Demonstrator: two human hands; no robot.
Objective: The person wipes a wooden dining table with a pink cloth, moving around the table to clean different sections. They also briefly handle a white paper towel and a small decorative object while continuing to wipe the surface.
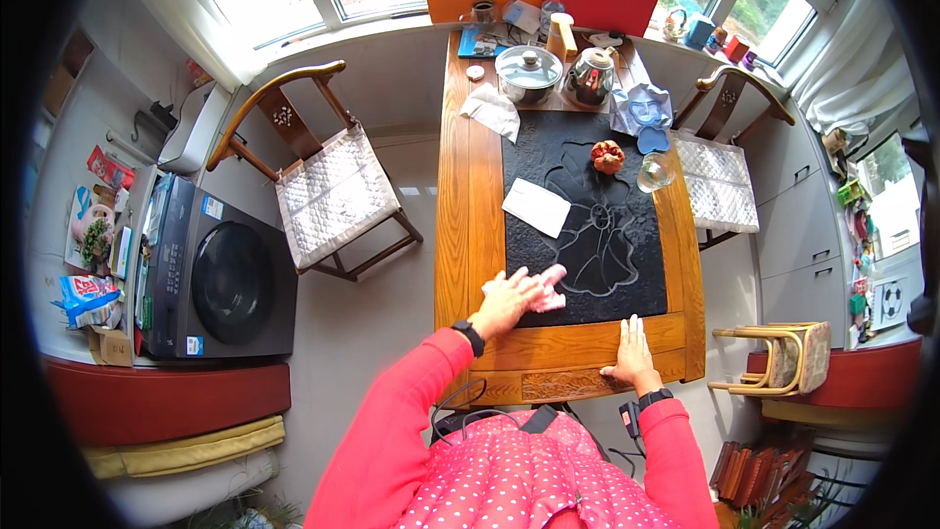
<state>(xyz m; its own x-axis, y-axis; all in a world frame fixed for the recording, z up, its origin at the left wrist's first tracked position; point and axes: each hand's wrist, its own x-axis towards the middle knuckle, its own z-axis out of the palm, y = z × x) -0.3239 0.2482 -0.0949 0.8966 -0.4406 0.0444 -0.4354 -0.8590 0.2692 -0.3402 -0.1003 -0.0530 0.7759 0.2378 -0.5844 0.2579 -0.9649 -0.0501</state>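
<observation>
My left hand [505,301] presses down on a pink cloth [547,289] at the near left corner of the black stone inlay [529,154] of a wooden table [453,220]. Its fingers are spread over the cloth. My right hand [631,354] rests flat on the table's near wooden edge, with nothing in it. A white folded paper or cloth [536,207] lies on the inlay beyond my left hand. Farther back are an orange-red pumpkin-shaped object [607,157] and a clear glass [656,172].
A lidded pot [528,75], a glass kettle [590,78], a white cloth [493,112] and a blue item on crumpled wrapping [640,109] stand or lie at the far end. Wooden chairs [334,195] flank the table. A washing machine [231,279] is at left, folding stools [778,358] at right.
</observation>
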